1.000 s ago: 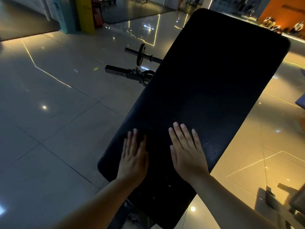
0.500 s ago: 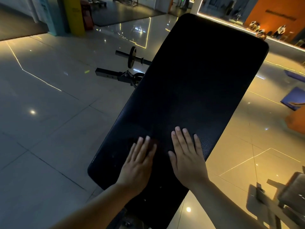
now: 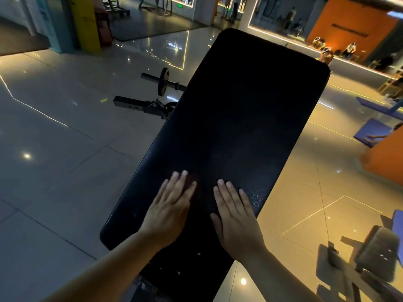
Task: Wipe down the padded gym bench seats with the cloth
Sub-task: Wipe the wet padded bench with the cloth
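Bench pad (image 3: 239, 116) is stretching long and narrow away from the person, with its long axis slanting off to the right. Its near end is lying under both hands and its rounded far end is sitting well beyond the fingertips. The unwiped stretch is lying straight ahead of the fingers along that axis, so the next pass is probably going forward.

Left hand (image 3: 169, 211) is pressing flat toward the pad's left edge, fingers (image 3: 178, 182) straight and slightly spread, reaching a bit farther up the pad. Right hand (image 3: 235, 221) is lying flat just beside it, fingers straight and close together, gripping nothing.

A dim reddish patch (image 3: 193, 182) under the left fingertips may be the cloth, but it's too dark to tell. The pad is showing black grained vinyl, rounded corners and pale specks at the near end.

Off the pad's left side, a weight plate (image 3: 163, 82) on a bar and a square steel tube (image 3: 130, 103) are sitting on the glossy tiled floor (image 3: 65, 171).
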Demonstrator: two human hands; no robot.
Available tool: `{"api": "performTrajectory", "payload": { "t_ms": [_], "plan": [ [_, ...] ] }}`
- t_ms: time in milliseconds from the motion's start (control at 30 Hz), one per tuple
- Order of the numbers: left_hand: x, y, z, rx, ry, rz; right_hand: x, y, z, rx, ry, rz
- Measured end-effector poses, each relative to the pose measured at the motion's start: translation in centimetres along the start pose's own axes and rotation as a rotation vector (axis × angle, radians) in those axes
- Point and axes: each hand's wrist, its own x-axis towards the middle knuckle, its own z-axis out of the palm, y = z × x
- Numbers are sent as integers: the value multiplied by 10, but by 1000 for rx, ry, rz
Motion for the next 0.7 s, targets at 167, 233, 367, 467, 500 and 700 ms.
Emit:
{"api": "performTrajectory", "payload": {
  "t_ms": [167, 233, 367, 467, 500, 700],
  "plan": [
    [25, 13, -8, -275, 111, -366, -4, 1, 0, 24, -26, -1],
    [38, 24, -6, -344, 140, -397, -5, 2, 0, 31, -36, 3],
    [35, 37, -10, -317, 40, -125, -5, 6, -2, 45, -48, -3],
    [9, 25, -5, -188, -75, 122, -8, 5, -3, 76, -57, 15],
    [2, 16, -2, -71, -71, 189, -9, 3, -3, 81, -53, 29],
    [31, -3, -8, -114, 48, -123, -8, -1, -6, 96, -60, 45]
  ]
}}
